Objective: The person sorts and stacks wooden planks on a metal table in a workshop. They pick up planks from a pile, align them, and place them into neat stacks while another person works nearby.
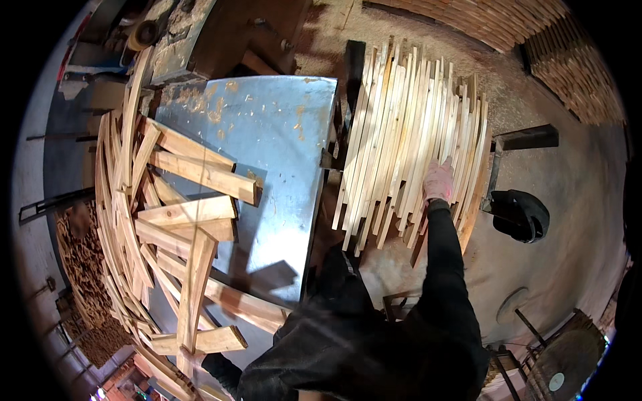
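Observation:
My right hand [439,180], in a pink glove, rests with fingers stretched out on a stack of long pale wooden slats [394,134]. The slats lie side by side, their near ends uneven. At the lower left, my left hand [192,359] is at the near end of a wooden board [196,287] and appears closed on it, though its fingers are mostly hidden. That board crosses over a loose heap of boards [187,217] lying at various angles on the left of a metal table [284,174].
Sawdust and chips dot the metal tabletop. A black, curved object [520,216] is on the floor to the right, near a metal bracket [528,138]. More stacked wood [568,70] stands at the far right. A wood pile [87,274] lies beyond the heap at left.

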`<state>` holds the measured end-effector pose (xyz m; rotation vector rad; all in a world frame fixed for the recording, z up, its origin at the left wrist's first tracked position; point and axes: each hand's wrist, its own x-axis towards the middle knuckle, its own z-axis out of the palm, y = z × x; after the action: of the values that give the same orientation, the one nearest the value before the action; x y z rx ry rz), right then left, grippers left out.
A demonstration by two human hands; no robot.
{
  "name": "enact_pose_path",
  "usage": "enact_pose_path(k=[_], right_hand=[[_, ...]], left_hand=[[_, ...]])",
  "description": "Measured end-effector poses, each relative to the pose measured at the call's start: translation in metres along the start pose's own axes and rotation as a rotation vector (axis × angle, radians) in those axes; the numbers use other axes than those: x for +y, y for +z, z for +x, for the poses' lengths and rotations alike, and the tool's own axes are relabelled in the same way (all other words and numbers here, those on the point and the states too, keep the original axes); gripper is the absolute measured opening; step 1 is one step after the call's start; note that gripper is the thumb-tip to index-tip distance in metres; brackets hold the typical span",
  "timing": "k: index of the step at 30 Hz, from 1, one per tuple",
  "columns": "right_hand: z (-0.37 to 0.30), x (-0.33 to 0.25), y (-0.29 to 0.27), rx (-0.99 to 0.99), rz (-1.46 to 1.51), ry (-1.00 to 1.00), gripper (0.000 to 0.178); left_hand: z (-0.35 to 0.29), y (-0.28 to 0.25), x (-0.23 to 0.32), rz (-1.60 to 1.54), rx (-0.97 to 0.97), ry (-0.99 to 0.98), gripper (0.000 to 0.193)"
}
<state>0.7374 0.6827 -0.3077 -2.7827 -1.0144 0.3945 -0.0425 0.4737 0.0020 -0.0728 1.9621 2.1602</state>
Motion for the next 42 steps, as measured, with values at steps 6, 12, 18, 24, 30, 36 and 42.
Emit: enact_pose_path(k=[6,12,18,24,30,36,42], right_hand=[[-0.005,-0.034,-0.057,0.202,-0.448,-0.198,0.040],[-0.200,-0.293,-0.218,-0.644,0.986,-0.986,0.067],[-0.461,-0.347,-0.167,-1.269,-0.420,-2.057,0.104],[-0.598,-0.358,-0.139,-1.469,-0.594,-1.989,0.095],[-0.596,-0.391,-0.028,-0.373,-0.090,-1.732,0.109],[-0.611,-0.373,-0.022,-0.555,-0.068,-1.284,0.114],[-0.614,-0.356,-0.029,-1.041,0.589,-1.102,0.098]], left_hand=[[0.086,-0.093,-0.023,0.374,-0.045,0.397,0.041],[0.038,-0.126,-0.016,0.006,0.031,0.337,0.032],[-0.063,-0.106,-0.029,-0.441,-0.289,-0.154,0.063],[-0.051,-0.172,-0.100,-0.109,-0.255,-0.128,0.038],[-0.016,-0.210,-0.120,0.278,-0.240,0.075,0.019],[0.045,-0.261,-0.012,0.135,-0.223,-0.120,0.025],[0.113,-0.335,0.059,0.554,-0.204,-0.132,0.044]])
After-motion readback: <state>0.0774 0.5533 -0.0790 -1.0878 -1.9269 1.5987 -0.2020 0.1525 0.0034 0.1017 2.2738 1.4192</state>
